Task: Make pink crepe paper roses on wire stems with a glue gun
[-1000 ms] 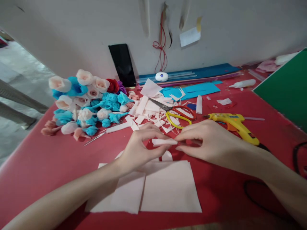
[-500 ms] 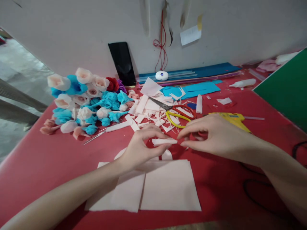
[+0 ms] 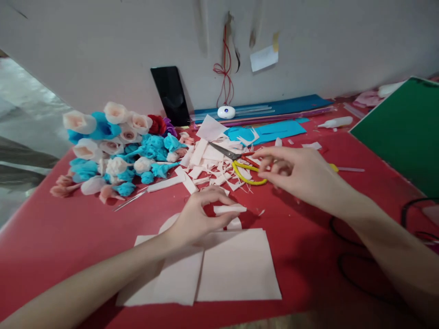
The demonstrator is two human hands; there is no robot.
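Note:
Between the thumb and fingers of my left hand (image 3: 202,212) is a small folded strip of pale pink crepe paper (image 3: 229,209). Just below that hand lie flat pale pink paper sheets (image 3: 238,269), with rounded cut pieces (image 3: 235,224) showing at their upper edge. My right hand (image 3: 295,171) hovers by the handles of the scissors (image 3: 248,173), thumb and fingers apart around an open gap. One scissor handle is yellow and the other red, partly hidden behind my fingers. The blades rest on a heap of pale paper scraps (image 3: 202,155).
Paper flowers (image 3: 120,151) in white, blue, pink and red are piled at the left. A black phone (image 3: 170,96) leans on the wall. Blue paper (image 3: 274,132), a small glue bottle (image 3: 338,122) and a green board (image 3: 401,132) lie farther back. Black cable (image 3: 346,269) loops at the right.
My right hand has moved up and away from the folded strip to the scissor handles. My left hand still pinches the strip. The view has shifted slightly.

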